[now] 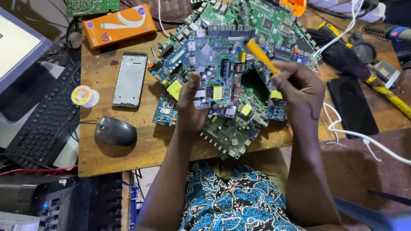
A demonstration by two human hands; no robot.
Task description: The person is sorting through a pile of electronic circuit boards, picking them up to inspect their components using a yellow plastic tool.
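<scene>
A pile of blue and green circuit boards [222, 64] covers the middle of the wooden table [128, 145]. My left hand [190, 105] grips the near edge of a blue circuit board [214, 90] with yellow components, the thumb pressed on its face. My right hand [297, 87] is closed around a tool with an orange-yellow handle [261, 54], held at a slant over the same board. The tool's tip is hidden behind my fingers.
To the left lie a black mouse [115, 131], a solder spool [83, 95], a phone frame [129, 79] and an orange box [119, 25]. A keyboard [43, 119] and monitor [17, 47] sit at far left. A black phone [352, 107], white cable [364, 139] and yellow-handled tool [385, 92] lie right.
</scene>
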